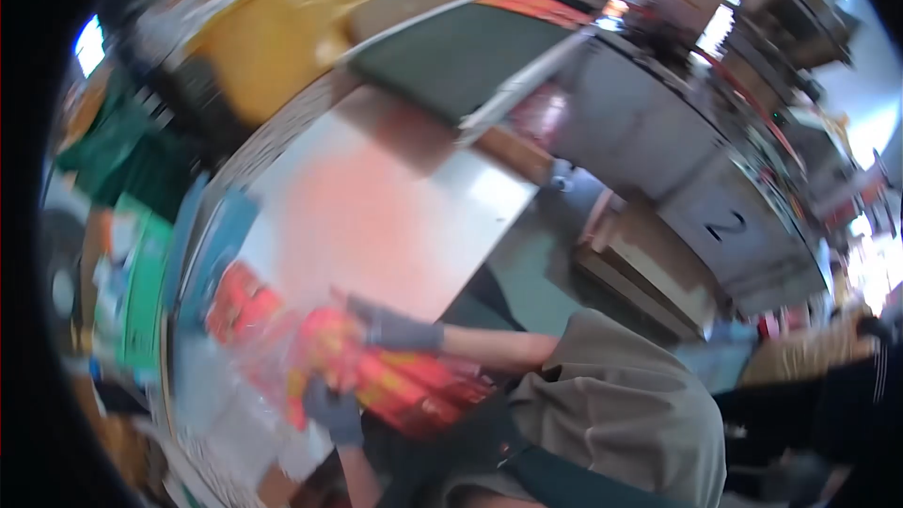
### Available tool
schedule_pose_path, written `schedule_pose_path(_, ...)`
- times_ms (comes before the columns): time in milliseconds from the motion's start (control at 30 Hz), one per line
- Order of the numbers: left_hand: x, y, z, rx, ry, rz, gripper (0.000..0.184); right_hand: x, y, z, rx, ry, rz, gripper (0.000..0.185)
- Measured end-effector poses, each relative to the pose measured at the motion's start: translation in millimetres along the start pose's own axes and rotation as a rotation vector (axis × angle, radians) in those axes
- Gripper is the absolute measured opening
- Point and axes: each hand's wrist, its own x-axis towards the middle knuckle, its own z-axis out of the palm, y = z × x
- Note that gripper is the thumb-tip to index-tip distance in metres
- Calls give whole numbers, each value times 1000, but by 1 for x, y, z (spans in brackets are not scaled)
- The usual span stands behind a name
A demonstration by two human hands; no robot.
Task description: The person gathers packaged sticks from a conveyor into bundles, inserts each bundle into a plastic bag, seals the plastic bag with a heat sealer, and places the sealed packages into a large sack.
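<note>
A red-and-yellow plastic package (329, 343), blurred by motion, is between my two grey-gloved hands at the near side of the white table. My left hand (334, 411) is closed on its lower edge, with the thumb side up. From the right, my right hand (403, 327) grips its upper side; its fingertips are smeared. More red-and-yellow plastic (419, 390) spreads below my right forearm, against the dark apron. Beyond the package lies another red bundle (243, 303) with clear wrapping around it.
The white table top (451, 235) carries a reddish reflection. A dark green belt-like surface (461, 56) adjoins its far end. Cardboard (649, 263) stands below a grey panel marked 2 (724, 226). A green crate (143, 292) and yellow sheeting (273, 38) are on the left.
</note>
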Motion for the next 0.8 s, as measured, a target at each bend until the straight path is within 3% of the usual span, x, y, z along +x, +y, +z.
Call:
schedule_pose_path(67,-30,19,-4,-267,-128,32,36,-52,-45,1,-202,-97,15,98)
schedule_pose_path(100,-65,0,-6,-151,-228,146,35,-78,-46,-2,-292,-140,16,103)
schedule_pose_path(167,-81,6,-10,-99,-406,47,33,-122,-40,2,-246,-128,147,95)
schedule_pose_path(233,-90,38,-12,-239,-565,-396,33,-124,-41,-5,-350,-177,368,90)
schedule_pose_path(267,-83,33,-9,-311,-529,-421,33,-123,-47,-13,-400,-205,481,87)
schedule_pose_path(333,-59,14,-2,-449,-451,-459,31,-106,-51,-11,-544,-6,87,51)
schedule_pose_path(400,26,77,-46,-837,-379,-670,24,-77,-105,-22,-457,-116,74,42)
schedule_pose_path(467,79,64,-82,-735,-559,-397,17,-45,-139,-39,-618,-156,-236,32)
schedule_pose_path(533,122,42,-103,-462,-410,-235,18,-12,-185,-53,-1231,-176,-399,29)
schedule_pose_path(600,168,53,-125,-263,-242,-71,19,21,-222,-60,-1410,-168,-601,29)
schedule_pose_path(633,186,-3,-141,-107,-3,-43,18,29,-259,-51,-1459,-133,-643,25)
schedule_pose_path(700,224,40,-186,-459,-66,95,15,33,-302,-40,-1401,-85,-739,21)
schedule_pose_path(767,226,64,-170,-949,11,13,21,38,-317,-40,-1189,-44,-847,21)
schedule_pose_path(800,222,67,-168,-794,-169,89,23,42,-317,-47,-1231,-111,-733,22)
